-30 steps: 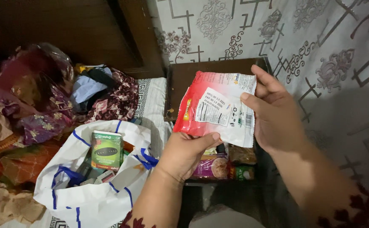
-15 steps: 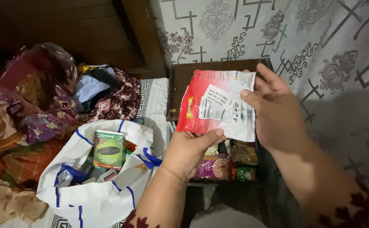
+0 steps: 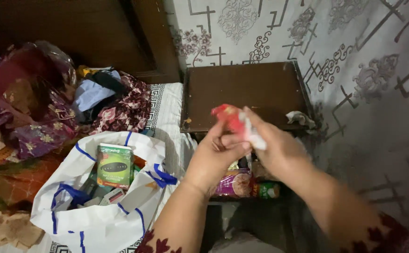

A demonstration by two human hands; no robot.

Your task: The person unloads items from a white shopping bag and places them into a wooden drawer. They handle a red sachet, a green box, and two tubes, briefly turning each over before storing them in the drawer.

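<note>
Hands: left grip (image 3: 214,154) and right grip (image 3: 279,150) pinch crinkly red-white packet (image 3: 236,122), edge-on, blurred.

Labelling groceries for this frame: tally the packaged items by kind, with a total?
Red-and-white packet, held edge-on between left hand and right hand: 1
Green box in white carrier bag: 1
Packets on the shelf under the wooden bedside table, purple packet and green packet: 2
Total: 4

Red-white packet (image 3: 236,122): glossy plastic film, crinkly. White bag (image 3: 96,206) with blue trim: thin smooth plastic. Green box (image 3: 115,166): shiny cardboard. Bedside table (image 3: 242,89): dark matt wood, scuffed. Floral clothes pile (image 3: 40,112): soft cloth.
</note>
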